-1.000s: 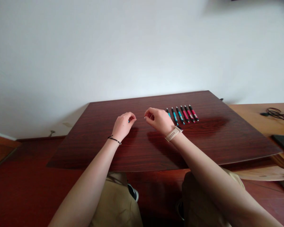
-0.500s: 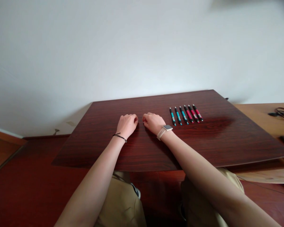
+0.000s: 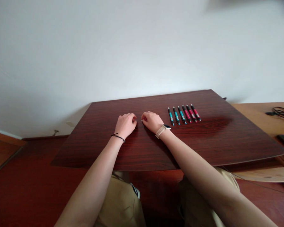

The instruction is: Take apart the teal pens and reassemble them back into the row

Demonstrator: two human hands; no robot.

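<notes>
Both hands are rested mid-frame on the dark wooden table (image 3: 156, 151), the left hand (image 3: 126, 124) and right hand (image 3: 152, 121) nearly touching, fingers curled shut; whether anything is gripped cannot be told; six pens (image 3: 184, 114) are laid in a row just right of centre.

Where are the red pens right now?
The three red pens lie on the dark table, at the right end of the row, right of the three blue pens and the right hand.

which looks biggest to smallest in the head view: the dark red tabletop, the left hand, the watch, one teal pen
1. dark red tabletop
2. left hand
3. watch and teal pen: look alike in size, and the pen lies farther off, so unranked.
</notes>
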